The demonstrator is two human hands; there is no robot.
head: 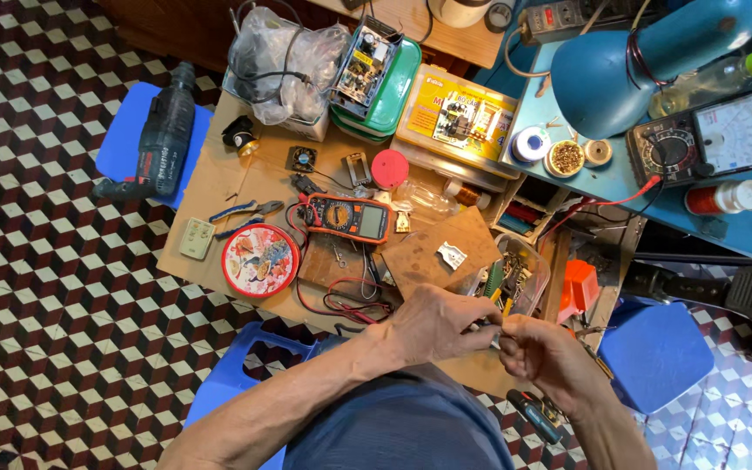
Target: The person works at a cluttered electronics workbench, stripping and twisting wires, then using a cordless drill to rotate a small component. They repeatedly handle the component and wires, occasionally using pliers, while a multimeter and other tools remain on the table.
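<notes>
My left hand point(433, 326) and my right hand point(546, 352) meet over my lap, at the front edge of a cardboard-covered work surface point(211, 183). Together the fingers of both hands pinch a small thin metal part point(491, 332); most of it is hidden by the fingers. Just beyond my hands lie a brown board point(419, 261) carrying a small silver piece point(451, 255), and a clear tub of small parts point(522, 274). An orange digital multimeter point(347, 218) with red and black leads point(350, 300) lies to the left of the board.
A round red tin point(260, 259), blue-handled pliers point(245, 211) and a red cap point(389, 168) lie on the cardboard. A dark drill point(163, 139) rests on a blue stool at left. At right a blue table holds a lamp point(646, 52) and an analog meter point(715, 139). A screwdriver point(533, 416) lies on my lap.
</notes>
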